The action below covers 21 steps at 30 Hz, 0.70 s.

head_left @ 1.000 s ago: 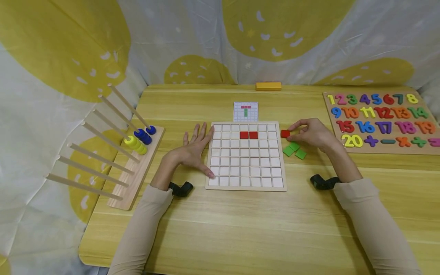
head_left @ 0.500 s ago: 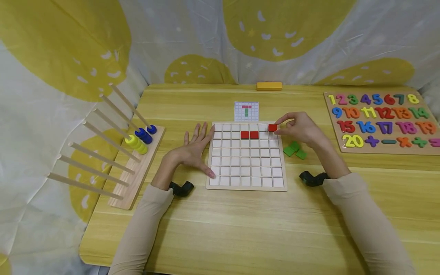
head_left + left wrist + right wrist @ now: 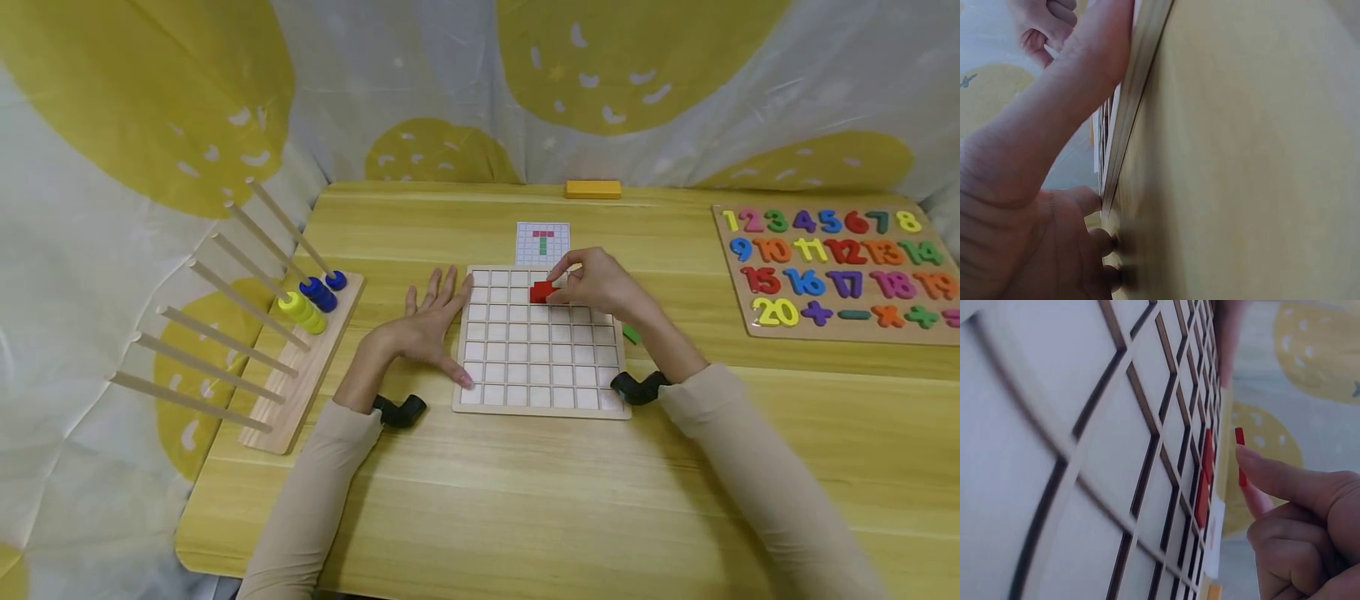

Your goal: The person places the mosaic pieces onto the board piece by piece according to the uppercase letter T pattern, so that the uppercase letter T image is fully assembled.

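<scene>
My right hand (image 3: 592, 279) pinches a red square tile (image 3: 1239, 435) between thumb and finger, over the upper middle of the white gridded board (image 3: 540, 412). In the right wrist view a gap shows between this tile and the board. Two more red tiles (image 3: 1202, 500) lie side by side in the grid; in the head view the held tile and hand partly cover them. My left hand (image 3: 423, 333) is spread along the board's left side, thumb on the front left corner and index finger at the back left edge.
Behind the board lies a small card (image 3: 543, 242) printed with a red and green T. Green tiles (image 3: 632, 334) at the board's right are mostly hidden by my right arm. A bead stacker (image 3: 300, 375) stands left, a number puzzle (image 3: 832, 267) right, an orange block (image 3: 593, 189) at the back.
My right hand has lifted the red tile from beside the green tiles and carried it left, over the board. My left hand stays in place at the board's left side.
</scene>
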Motion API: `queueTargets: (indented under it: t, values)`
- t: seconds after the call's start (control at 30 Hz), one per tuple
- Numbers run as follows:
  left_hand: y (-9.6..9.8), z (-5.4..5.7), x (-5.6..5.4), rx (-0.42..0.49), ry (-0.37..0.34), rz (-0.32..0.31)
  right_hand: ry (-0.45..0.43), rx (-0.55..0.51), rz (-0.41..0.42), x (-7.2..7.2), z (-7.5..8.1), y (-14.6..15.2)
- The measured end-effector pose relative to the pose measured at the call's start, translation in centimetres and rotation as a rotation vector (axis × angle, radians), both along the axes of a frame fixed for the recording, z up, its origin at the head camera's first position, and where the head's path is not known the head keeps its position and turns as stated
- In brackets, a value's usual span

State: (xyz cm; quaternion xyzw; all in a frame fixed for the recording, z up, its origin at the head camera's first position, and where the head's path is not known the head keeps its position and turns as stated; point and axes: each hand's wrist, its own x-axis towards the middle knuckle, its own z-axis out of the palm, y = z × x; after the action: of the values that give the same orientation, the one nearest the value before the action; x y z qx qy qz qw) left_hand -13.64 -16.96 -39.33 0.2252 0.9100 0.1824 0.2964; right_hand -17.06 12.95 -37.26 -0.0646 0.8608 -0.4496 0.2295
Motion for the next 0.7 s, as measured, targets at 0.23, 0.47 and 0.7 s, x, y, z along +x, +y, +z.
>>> queueTargets:
  t: [0.23,0.47,0.7]
  values:
    - [0.0,-0.1,0.0,-0.005,0.002,0.008,-0.019,0.024,0.011,-0.3,-0.2,-2.1]
    - [0.0,-0.2,0.0,-0.006,0.006,0.009,-0.026,0.041,0.003,-0.5,-0.4,-2.9]
    - [0.0,-0.3,-0.1,-0.007,0.004,0.009,-0.020,0.047,-0.022,-0.4,-0.6,-3.4]
